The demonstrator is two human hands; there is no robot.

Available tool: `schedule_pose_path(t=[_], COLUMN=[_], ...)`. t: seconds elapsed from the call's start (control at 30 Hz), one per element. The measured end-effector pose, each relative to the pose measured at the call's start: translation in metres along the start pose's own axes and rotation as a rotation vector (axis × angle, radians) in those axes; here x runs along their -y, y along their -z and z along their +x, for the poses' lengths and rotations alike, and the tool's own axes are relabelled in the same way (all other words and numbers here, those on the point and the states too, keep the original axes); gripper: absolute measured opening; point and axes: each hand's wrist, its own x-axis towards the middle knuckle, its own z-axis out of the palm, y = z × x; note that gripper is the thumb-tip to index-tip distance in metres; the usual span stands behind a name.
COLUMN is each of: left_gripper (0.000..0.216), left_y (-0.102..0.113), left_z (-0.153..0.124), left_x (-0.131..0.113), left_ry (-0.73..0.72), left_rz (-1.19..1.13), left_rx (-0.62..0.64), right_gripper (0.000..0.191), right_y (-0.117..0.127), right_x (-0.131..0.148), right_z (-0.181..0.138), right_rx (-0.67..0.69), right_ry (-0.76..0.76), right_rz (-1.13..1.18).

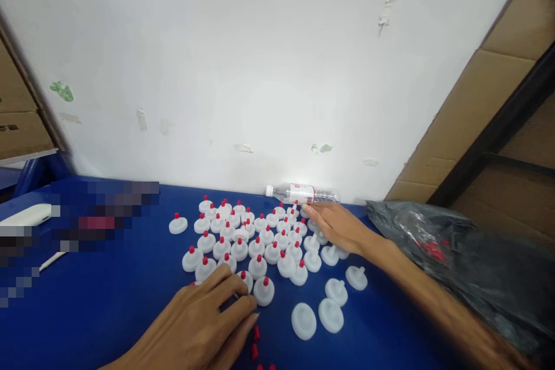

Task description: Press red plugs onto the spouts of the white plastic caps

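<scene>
Several white plastic caps with red tips stand clustered on a blue table. My left hand lies at the near edge of the cluster, fingers curled, fingertips touching a red-tipped cap. A few loose red tips lie beside its fingers. My right hand reaches over the far right of the cluster, fingers stretched flat over the caps. Several white caps without red tips sit at the near right.
A clear water bottle lies on its side against the white wall. A black plastic bag with red bits showing sits at the right. Cardboard boxes lean at right and left. A white object lies far left.
</scene>
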Motion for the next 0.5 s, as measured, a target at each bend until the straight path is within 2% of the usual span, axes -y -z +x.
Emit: schedule_pose_path(t=[0.13, 0.23, 0.33, 0.37, 0.43, 0.5], left_gripper=[0.026, 0.024, 0.031, 0.032, 0.029, 0.022], left_y=[0.012, 0.017, 0.018, 0.019, 0.019, 0.018], left_z=[0.002, 0.002, 0.002, 0.002, 0.002, 0.002], left_x=[0.0, -0.001, -0.003, -0.003, -0.002, 0.001], left_ry=[0.023, 0.096, 0.142, 0.147, 0.119, 0.046], left_rz=[0.058, 0.134, 0.184, 0.191, 0.187, 0.166], left_rx=[-0.018, -0.032, -0.055, -0.058, -0.046, -0.011], right_gripper=[0.043, 0.026, 0.016, 0.021, 0.027, 0.024], right_y=[0.013, 0.028, 0.029, 0.026, 0.018, 0.012], right_x=[0.013, 0.044, 0.089, 0.103, 0.124, 0.136], right_z=[0.003, -0.008, -0.021, -0.025, -0.031, -0.034], right_rx=[-0.108, -0.139, 0.012, 0.041, 0.03, 0.006], right_ry=[-0.01, 0.052, 0.276, 0.338, 0.487, 0.561], right_rz=[-0.025, 0.007, 0.101, 0.125, 0.15, 0.153])
